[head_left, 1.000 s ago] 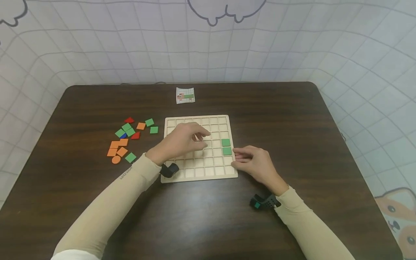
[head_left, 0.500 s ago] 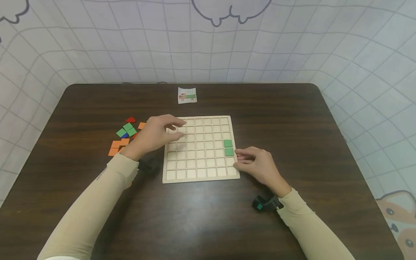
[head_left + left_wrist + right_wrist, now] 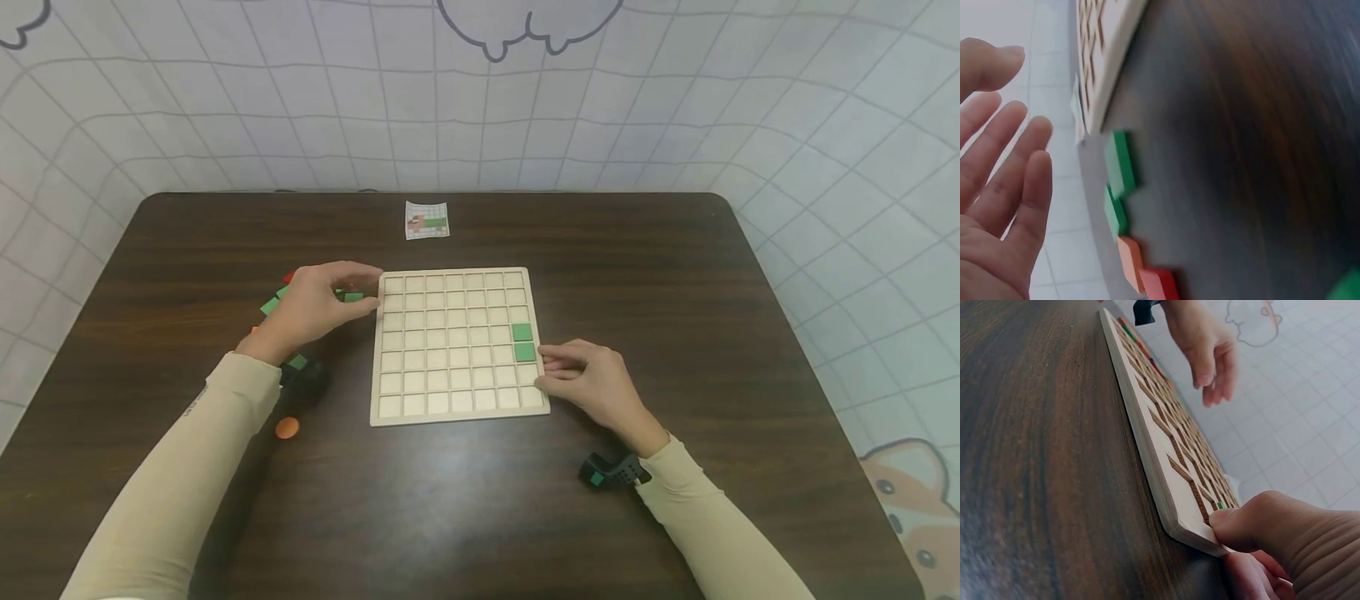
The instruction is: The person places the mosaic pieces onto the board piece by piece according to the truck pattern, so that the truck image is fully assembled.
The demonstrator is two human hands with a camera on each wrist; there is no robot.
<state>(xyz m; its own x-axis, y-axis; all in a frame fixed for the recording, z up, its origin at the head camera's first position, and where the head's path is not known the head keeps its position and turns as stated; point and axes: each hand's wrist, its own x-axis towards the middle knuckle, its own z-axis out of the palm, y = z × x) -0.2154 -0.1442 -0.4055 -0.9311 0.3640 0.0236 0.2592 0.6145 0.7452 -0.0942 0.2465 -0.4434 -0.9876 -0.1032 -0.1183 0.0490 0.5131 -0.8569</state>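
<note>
A square wooden grid board point(image 3: 450, 420) lies on the dark table with two green square tiles point(image 3: 522, 342) in its right-hand column. My right hand point(image 3: 588, 379) pinches the board's right edge, thumb on top of the rim in the right wrist view. Left of the board, my left hand point(image 3: 311, 304) hovers over the loose tiles, fingers apart and holding nothing, fingertips close to the board's upper left corner. It hides much of the pile. Below it in the left wrist view are green tiles point(image 3: 1121, 164), an orange tile point(image 3: 1130, 262) and a red tile point(image 3: 1160, 284).
A small printed card point(image 3: 427, 221) with a coloured grid picture lies behind the board. An orange round disc point(image 3: 287, 427) sits on the table point(image 3: 450, 517) beside the left forearm, apart from the pile. A pale grid-patterned curtain point(image 3: 480, 108) surrounds the table's back and sides.
My left hand has moved left from over the board to over the loose tiles. The orange disc has shifted toward the near edge. My right hand stays at the board's edge.
</note>
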